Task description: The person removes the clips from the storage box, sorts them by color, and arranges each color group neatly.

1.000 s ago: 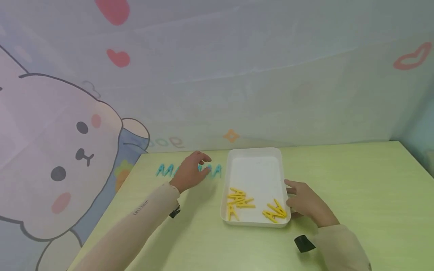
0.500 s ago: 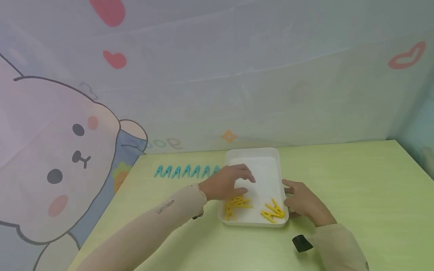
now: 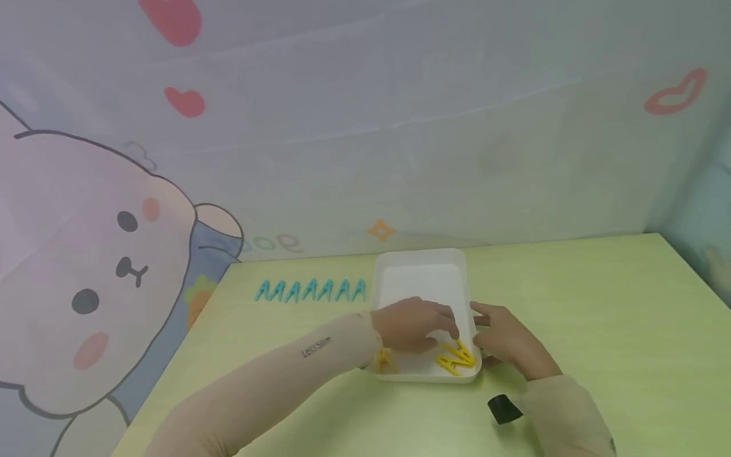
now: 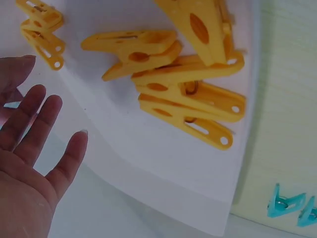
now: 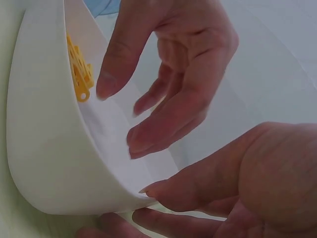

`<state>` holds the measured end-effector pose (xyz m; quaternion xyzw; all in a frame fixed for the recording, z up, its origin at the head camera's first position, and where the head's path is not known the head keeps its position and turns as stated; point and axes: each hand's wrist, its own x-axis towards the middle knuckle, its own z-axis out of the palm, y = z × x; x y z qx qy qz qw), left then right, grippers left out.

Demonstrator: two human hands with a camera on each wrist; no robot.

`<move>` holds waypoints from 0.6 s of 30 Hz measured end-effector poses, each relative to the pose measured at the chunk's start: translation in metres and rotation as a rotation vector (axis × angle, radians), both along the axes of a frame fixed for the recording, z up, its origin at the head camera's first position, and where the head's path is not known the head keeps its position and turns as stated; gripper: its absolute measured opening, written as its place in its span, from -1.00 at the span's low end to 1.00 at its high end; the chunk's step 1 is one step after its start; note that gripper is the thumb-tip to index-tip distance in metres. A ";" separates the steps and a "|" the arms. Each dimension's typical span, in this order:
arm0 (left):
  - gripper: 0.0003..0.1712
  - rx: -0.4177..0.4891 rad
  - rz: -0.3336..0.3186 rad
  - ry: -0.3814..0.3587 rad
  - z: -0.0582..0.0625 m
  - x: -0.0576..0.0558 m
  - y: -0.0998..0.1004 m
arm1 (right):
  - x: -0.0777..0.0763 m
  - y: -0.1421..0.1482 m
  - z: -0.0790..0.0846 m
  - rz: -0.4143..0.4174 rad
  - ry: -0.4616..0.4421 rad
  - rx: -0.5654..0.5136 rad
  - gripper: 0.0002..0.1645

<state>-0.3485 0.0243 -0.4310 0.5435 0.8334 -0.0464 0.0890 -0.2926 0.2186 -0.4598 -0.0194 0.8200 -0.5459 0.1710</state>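
My left hand (image 3: 414,325) hovers over the white tray (image 3: 419,274), thumb and fingers spread apart with nothing between them. Just ahead of its fingertips lies a small group of yellow clothespins (image 3: 455,359) in the tray's near right corner. More yellow clothespins (image 4: 193,106) are piled at the tray's left side, partly hidden by the left hand and sleeve in the head view. On the right side, my right hand (image 3: 511,339) holds the tray by its edge; in the right wrist view its thumb is at the rim and its fingers are underneath.
A row of several turquoise clothespins (image 3: 309,290) lies on the green table (image 3: 577,304), left of the tray. Behind the table hangs a pale cloth (image 3: 434,146) with cartoon prints. A black strap piece (image 3: 504,409) sticks out beside the right sleeve.
My left hand has moved from above the turquoise clothespins rightward across the tray to its near right corner. The right hand stays at the tray's edge; the head view has shifted slightly.
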 end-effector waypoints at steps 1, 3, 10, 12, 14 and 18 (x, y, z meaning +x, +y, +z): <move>-0.63 -0.009 0.004 -0.010 -0.002 0.000 0.001 | 0.000 0.000 0.000 0.000 0.000 -0.004 -0.06; -0.62 -0.032 0.009 -0.015 -0.006 -0.001 0.003 | 0.001 0.000 0.001 -0.003 -0.001 -0.013 -0.05; -0.56 -0.066 0.021 0.003 -0.014 0.000 0.007 | 0.001 0.000 0.002 0.006 -0.003 -0.010 -0.05; -0.56 -0.072 0.020 0.011 -0.015 0.000 0.007 | 0.001 0.000 0.003 0.008 -0.004 -0.008 -0.05; -0.58 -0.075 0.015 0.026 -0.017 0.001 0.008 | 0.001 0.000 0.003 0.009 -0.006 -0.005 -0.05; -0.64 -0.059 -0.003 0.072 -0.019 0.001 0.010 | 0.000 0.000 0.002 0.011 -0.012 0.002 -0.07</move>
